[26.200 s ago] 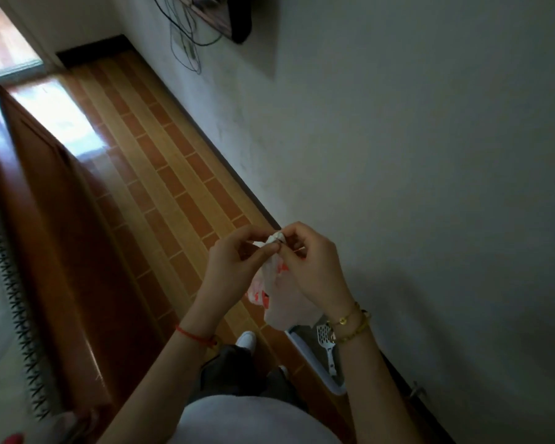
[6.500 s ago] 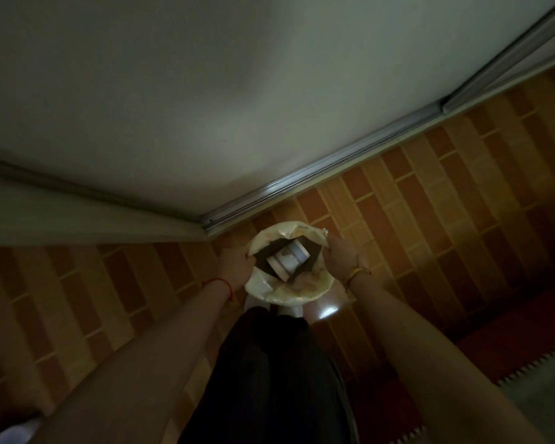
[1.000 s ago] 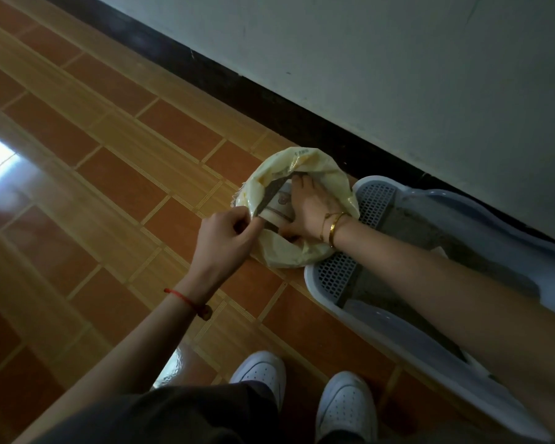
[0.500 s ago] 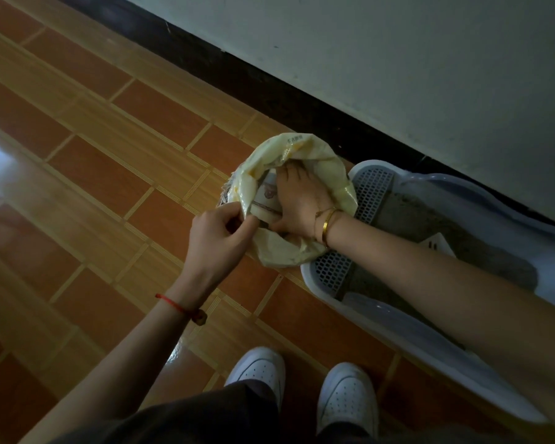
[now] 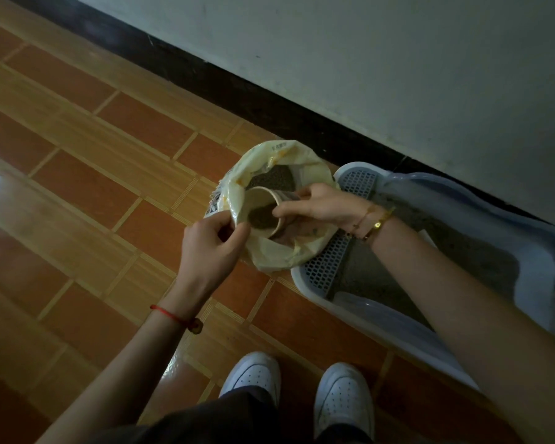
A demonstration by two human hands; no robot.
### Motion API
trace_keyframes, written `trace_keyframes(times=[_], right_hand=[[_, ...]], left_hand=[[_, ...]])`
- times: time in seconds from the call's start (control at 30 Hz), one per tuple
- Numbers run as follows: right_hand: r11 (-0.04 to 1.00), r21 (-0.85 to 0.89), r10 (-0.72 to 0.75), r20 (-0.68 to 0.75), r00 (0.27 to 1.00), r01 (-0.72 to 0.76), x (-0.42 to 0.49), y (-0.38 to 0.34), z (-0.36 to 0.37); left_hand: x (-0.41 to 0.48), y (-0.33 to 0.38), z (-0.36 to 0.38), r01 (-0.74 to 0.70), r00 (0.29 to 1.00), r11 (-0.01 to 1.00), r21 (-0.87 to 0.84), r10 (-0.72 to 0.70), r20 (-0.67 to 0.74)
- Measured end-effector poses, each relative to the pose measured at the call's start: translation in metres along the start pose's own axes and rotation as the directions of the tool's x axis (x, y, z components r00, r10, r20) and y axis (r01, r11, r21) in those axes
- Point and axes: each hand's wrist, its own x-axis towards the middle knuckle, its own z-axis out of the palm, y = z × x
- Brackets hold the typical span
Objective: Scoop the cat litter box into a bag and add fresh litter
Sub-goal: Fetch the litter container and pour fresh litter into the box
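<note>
A pale yellow litter bag (image 5: 279, 254) stands open on the tiled floor, with dark litter (image 5: 274, 178) showing inside. My left hand (image 5: 210, 245) pinches the bag's near rim. My right hand (image 5: 321, 205) grips a paper cup (image 5: 258, 208) tilted on its side over the bag's mouth, partly filled with dark litter. Right of the bag lies the light blue litter box (image 5: 407, 318), with a perforated step (image 5: 329, 265) and grey litter (image 5: 462, 248) inside.
A white wall (image 5: 398, 59) with a black skirting board (image 5: 205, 78) runs behind the bag and box. My two white shoes (image 5: 253, 378) stand on the orange tiled floor (image 5: 93, 187) just in front of the box.
My right hand has come up out of the bag with the cup, now holding litter. My left hand still holds the bag's rim.
</note>
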Motion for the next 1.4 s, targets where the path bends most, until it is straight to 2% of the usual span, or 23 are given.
trace_keyframes(times=[0.2, 0.33, 0.47, 0.67, 0.87, 1.0, 1.17, 1.4], right_hand=[[0.936, 0.347, -0.065, 0.026, 0.998, 0.052, -0.037, 0.005, -0.02], [0.916, 0.387, -0.103, -0.03, 0.994, 0.107, -0.066, 0.014, -0.038], [0.895, 0.419, -0.092, -0.159, 0.983, 0.152, -0.096, 0.034, -0.054], [0.95, 0.287, -0.016, -0.356, 0.934, 0.125, -0.122, 0.08, -0.075], [0.999, 0.05, 0.044, -0.62, 0.784, -0.017, -0.132, 0.116, -0.078], [0.998, -0.058, -0.062, -0.698, 0.713, 0.029, -0.135, 0.128, -0.079], [0.934, -0.351, -0.327, -0.753, 0.571, 0.072, -0.138, 0.124, -0.071], [0.871, -0.477, -0.479, -0.769, 0.424, 0.118, -0.141, 0.117, -0.072]], left_hand=[[0.001, 0.006, 0.007, -0.009, 0.999, 0.997, 0.075, 0.011, -0.032], [0.003, 0.007, 0.009, -0.013, 0.999, 0.996, 0.091, 0.016, -0.033], [0.001, 0.011, 0.01, -0.016, 0.999, 0.992, 0.123, 0.019, -0.026], [0.001, 0.021, 0.022, -0.061, 0.998, 0.987, 0.152, 0.063, -0.01], [0.001, 0.029, 0.035, -0.075, 0.996, 0.988, 0.136, 0.08, -0.027], [0.002, 0.031, 0.034, -0.094, 0.994, 0.984, 0.152, 0.102, -0.049], [0.005, 0.024, 0.033, -0.088, 0.993, 0.985, 0.149, 0.098, -0.063], [0.003, 0.026, 0.032, -0.11, 0.992, 0.985, 0.133, 0.118, -0.053]])
